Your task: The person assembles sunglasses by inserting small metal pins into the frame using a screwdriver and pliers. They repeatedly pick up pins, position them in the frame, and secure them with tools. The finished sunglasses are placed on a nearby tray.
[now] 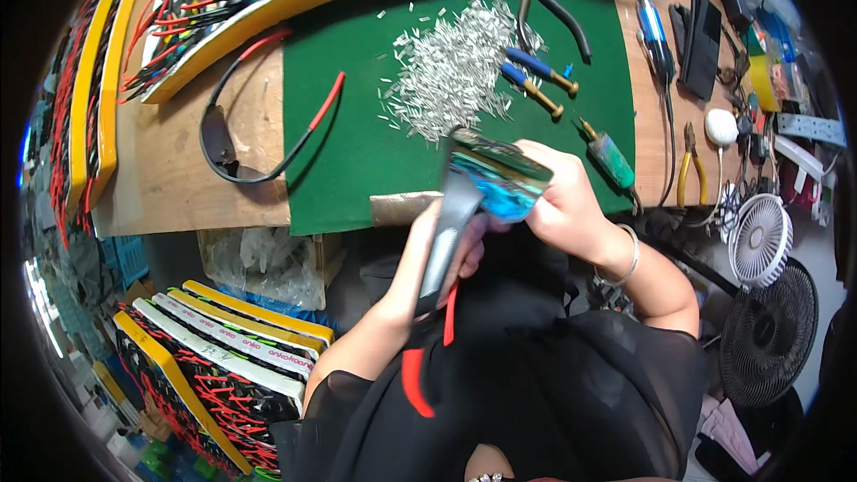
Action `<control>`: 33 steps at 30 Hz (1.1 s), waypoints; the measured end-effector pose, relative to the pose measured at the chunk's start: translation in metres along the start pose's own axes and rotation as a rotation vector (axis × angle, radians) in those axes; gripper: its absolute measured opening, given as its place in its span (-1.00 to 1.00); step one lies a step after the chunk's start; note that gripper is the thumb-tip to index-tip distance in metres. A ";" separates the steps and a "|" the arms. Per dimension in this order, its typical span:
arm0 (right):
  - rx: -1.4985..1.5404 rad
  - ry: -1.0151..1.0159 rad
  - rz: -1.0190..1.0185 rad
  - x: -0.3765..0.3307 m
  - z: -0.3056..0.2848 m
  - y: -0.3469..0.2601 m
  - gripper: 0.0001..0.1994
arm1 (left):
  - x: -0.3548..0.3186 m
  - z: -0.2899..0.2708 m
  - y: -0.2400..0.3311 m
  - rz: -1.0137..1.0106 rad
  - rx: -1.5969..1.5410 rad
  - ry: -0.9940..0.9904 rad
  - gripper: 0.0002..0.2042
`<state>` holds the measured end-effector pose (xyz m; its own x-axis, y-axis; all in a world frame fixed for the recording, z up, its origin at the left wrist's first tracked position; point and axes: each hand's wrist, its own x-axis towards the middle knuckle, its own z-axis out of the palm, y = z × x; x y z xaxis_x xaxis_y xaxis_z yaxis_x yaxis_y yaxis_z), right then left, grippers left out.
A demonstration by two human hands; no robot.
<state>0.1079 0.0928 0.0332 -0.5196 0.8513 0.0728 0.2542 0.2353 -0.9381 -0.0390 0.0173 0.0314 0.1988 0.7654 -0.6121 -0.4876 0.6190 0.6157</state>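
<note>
A flat, shiny panel [486, 180] with a blue-green iridescent face and grey edge is held up just over the near edge of the green felt mat [357, 161]. The right hand [558, 201] is wrapped around its right end, fingers curled shut on it. The left hand [451, 241] is mostly hidden behind the panel, so its grip can't be told. A heap of small silvery metal sleeves [451, 67] is scattered on the mat, with blue-handled tools [536, 71] beside it.
</note>
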 end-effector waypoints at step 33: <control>-0.054 -0.442 0.305 0.015 0.027 0.002 -0.79 | -0.020 -0.201 0.129 0.546 1.024 1.087 -0.60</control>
<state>0.0784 0.0933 0.0231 -0.7065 0.6087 -0.3611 0.4831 0.0419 -0.8745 -0.2772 0.0465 0.0236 -0.6958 0.7181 0.0137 0.5487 0.5191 0.6553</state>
